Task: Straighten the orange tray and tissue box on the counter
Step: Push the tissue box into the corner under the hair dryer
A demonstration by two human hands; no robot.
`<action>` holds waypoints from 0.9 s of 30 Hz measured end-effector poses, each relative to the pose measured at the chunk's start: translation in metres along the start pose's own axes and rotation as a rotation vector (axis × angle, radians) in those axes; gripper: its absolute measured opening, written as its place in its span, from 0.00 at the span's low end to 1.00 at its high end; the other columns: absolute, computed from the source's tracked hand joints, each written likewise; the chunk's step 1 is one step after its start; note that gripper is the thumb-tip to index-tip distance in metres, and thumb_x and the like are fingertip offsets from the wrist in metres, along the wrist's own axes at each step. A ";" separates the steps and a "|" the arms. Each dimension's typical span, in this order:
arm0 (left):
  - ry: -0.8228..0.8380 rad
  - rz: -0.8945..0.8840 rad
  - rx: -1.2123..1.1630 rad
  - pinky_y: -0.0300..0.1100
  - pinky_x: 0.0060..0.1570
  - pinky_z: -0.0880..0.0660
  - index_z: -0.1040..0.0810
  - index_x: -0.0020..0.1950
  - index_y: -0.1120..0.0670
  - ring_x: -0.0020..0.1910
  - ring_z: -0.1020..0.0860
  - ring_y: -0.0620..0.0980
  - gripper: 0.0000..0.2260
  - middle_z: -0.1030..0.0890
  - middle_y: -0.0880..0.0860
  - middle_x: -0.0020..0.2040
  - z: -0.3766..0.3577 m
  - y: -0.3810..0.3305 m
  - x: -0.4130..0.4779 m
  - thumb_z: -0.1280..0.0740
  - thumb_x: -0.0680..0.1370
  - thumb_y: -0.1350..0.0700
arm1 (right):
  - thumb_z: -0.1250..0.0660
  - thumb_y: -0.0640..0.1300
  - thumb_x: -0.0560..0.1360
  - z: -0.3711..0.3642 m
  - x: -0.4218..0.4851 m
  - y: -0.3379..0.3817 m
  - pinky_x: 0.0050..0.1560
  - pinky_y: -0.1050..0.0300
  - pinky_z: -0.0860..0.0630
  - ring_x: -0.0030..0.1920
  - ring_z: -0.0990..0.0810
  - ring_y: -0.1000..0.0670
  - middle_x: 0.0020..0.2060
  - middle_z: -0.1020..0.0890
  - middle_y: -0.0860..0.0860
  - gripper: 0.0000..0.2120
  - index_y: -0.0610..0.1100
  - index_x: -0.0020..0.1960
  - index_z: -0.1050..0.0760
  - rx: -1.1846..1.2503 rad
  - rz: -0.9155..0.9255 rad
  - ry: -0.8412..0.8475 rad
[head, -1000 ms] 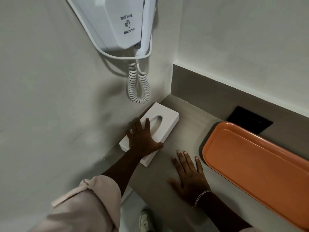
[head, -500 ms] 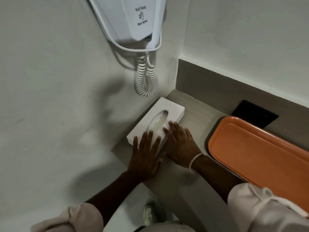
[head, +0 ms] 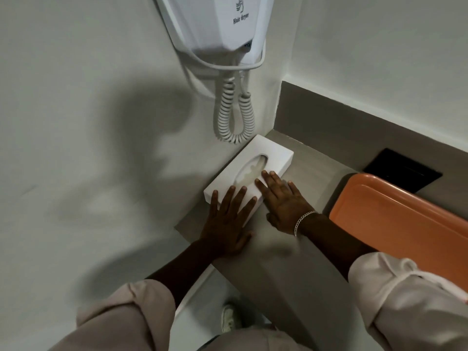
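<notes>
Right hand [head: 286, 201] has crossed from bare counter [head: 298, 252] to tissue box [head: 253, 171] w/ left hand [head: 228, 224]; both lie flat, fingers spread, gripping nothing. Box sits against wall, near corner; tray [head: 405, 224] apart, right. Risk: uneven push skews box.

- Counter [head: 301, 239]: grey, set into a wall corner.
- Tissue box [head: 272, 155]: white, along the left edge, far end near the back corner.
- Tray [head: 405, 224]: orange, against the back edge, well right of the box.
- Both hands lie flat, partly on the box.
</notes>
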State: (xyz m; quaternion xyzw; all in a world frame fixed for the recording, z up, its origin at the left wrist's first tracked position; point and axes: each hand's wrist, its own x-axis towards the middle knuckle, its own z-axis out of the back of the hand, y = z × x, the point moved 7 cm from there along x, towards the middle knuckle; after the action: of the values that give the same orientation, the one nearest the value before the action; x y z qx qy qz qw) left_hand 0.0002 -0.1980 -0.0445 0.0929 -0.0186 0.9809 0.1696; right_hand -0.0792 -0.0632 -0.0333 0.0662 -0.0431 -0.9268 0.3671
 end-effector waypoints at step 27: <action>0.045 -0.028 0.016 0.70 0.74 0.51 0.45 0.79 0.52 0.80 0.50 0.62 0.38 0.44 0.59 0.81 -0.022 0.003 0.102 0.45 0.76 0.31 | 0.44 0.70 0.73 0.011 0.046 -0.094 0.76 0.36 0.57 0.75 0.70 0.50 0.76 0.70 0.52 0.45 0.56 0.78 0.66 0.070 -0.057 0.032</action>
State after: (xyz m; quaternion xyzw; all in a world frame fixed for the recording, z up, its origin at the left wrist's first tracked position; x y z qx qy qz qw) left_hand -0.0994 -0.1655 -0.0467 0.0727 -0.0055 0.9804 0.1830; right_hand -0.1778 -0.0264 -0.0385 0.0952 -0.0675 -0.9336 0.3387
